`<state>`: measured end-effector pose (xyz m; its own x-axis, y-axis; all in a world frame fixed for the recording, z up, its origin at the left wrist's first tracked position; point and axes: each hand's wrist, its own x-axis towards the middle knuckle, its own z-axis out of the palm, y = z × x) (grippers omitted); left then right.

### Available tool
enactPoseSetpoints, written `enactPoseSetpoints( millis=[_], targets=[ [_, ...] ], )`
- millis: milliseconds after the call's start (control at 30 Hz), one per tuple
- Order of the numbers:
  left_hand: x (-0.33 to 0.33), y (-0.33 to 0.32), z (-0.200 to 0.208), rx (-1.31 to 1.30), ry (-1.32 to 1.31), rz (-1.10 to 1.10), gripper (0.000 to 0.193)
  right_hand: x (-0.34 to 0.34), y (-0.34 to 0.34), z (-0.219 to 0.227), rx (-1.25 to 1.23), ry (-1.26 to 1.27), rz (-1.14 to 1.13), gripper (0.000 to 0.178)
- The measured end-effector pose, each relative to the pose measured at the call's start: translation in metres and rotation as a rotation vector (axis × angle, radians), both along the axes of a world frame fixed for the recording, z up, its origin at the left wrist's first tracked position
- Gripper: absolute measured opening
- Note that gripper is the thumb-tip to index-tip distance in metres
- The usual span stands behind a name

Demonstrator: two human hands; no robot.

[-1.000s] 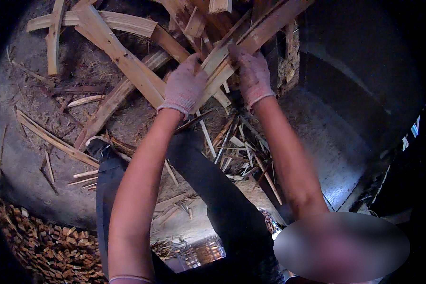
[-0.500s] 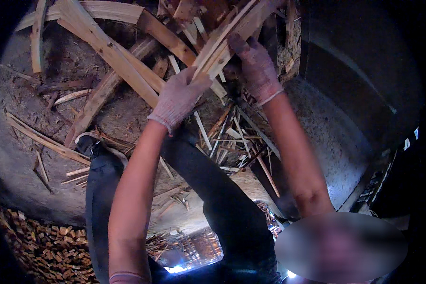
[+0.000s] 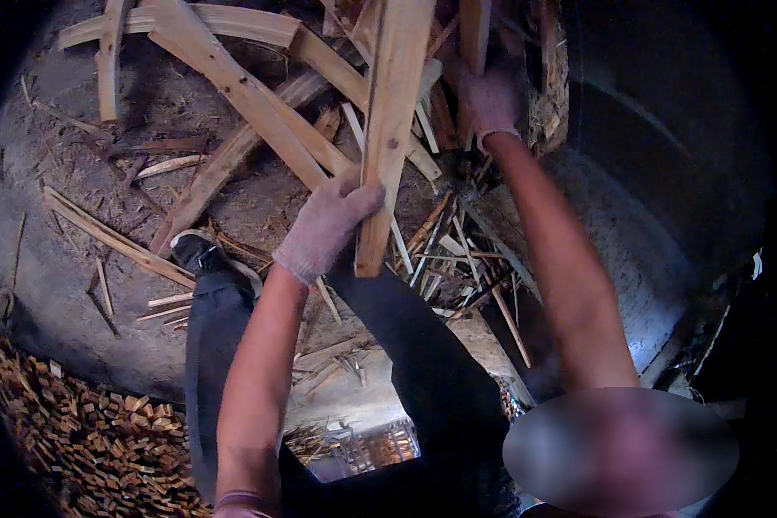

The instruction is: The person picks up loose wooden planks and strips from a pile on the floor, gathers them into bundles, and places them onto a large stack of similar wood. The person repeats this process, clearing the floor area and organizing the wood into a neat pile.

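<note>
A long pale wooden plank [image 3: 395, 129] stands nearly lengthwise in front of me, its near end over my right knee. My left hand [image 3: 330, 223], in a pale knitted glove, is closed on its left edge near that end. Farther out to the right, my gloved right hand [image 3: 490, 99] is closed round a narrower wooden strip [image 3: 475, 39]; its fingers are partly lost in shadow. Just left of the plank, another long board [image 3: 242, 91] lies slanting across other timber.
Boards, bark and thin wood slivers [image 3: 479, 268] litter the dirty ground around my feet. A curved pale board [image 3: 242, 24] lies at the far left. Stacked small wood pieces [image 3: 104, 432] fill the lower left. A dark panel [image 3: 630, 198] rises on the right.
My right hand has left the wood that both hands held and moved farther away to a strip. The left hand keeps its plank, now turned more upright in view and nearer.
</note>
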<state>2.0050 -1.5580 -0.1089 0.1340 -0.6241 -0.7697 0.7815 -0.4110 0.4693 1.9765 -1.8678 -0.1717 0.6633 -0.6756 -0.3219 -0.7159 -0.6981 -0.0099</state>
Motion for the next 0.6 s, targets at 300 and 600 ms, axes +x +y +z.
enactPoseSetpoints(
  millis=[300,600],
  targets=[
    [0.009,0.058,-0.009,0.192,0.162,0.689,0.044,0.040,0.042,0.026,0.149,0.042,-0.315,0.081],
    [0.021,0.061,-0.067,0.478,-0.299,0.071,0.067,0.016,0.060,0.017,0.177,-0.169,-0.376,0.059]
  ],
)
